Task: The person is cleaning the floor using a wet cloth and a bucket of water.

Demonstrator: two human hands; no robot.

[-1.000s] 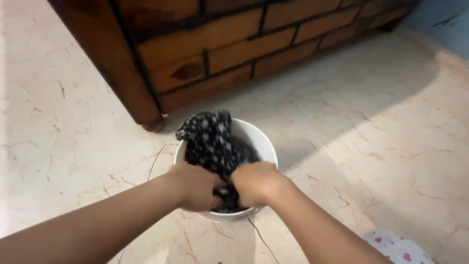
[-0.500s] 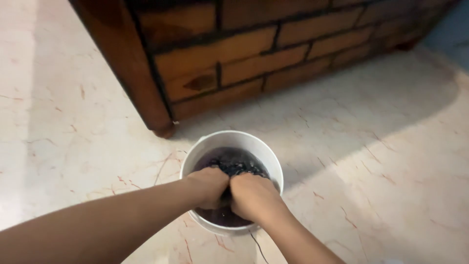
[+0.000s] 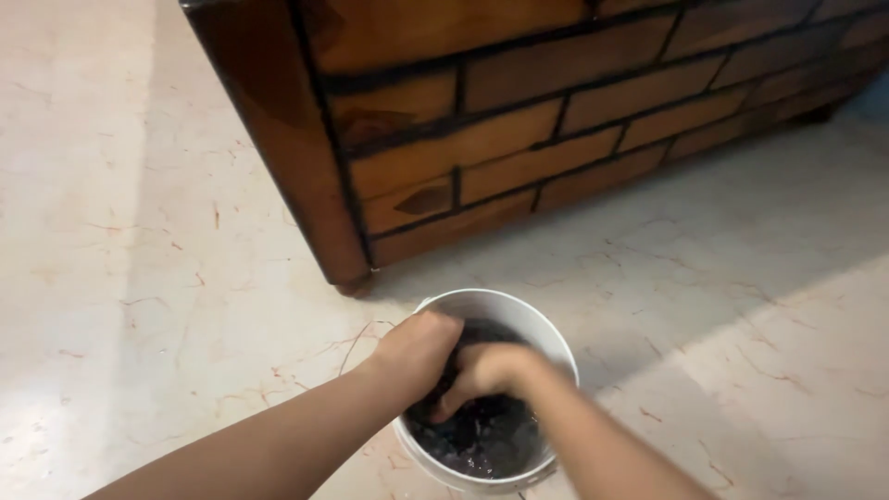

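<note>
Since the earlier frames the dark spotted cloth (image 3: pixel 482 431) has gone from being lifted above the rim, draped over the far edge of the white bucket (image 3: pixel 546 333), to lying wholly inside it, sunk in dark water. Both hands have followed it down. The view has also shifted, so the bucket now sits at the bottom edge of the picture, its near rim almost cut off.

Left hand (image 3: pixel 419 350): clenched, knuckles up, at the near-left part of the rim, fingers closed on a fold of the cloth. Right hand (image 3: pixel 486 368): blurred by motion, curled and pressed against the left, fingers down in the wet cloth; it appears to grip the same bunch, though the blur prevents a firm reading. Judgement: the cloth is being rubbed or kneaded between the two fists under the water, rather than wrung above it.

The bucket stands on a pale marble floor (image 3: pixel 139 278) with reddish veins, near the front corner foot of a dark wooden cabinet (image 3: pixel 519 139) panelled in a brick-like pattern. A band of brighter light crosses the floor at the right, with shade nearer the cabinet. Nothing else lies on the floor in view.
</note>
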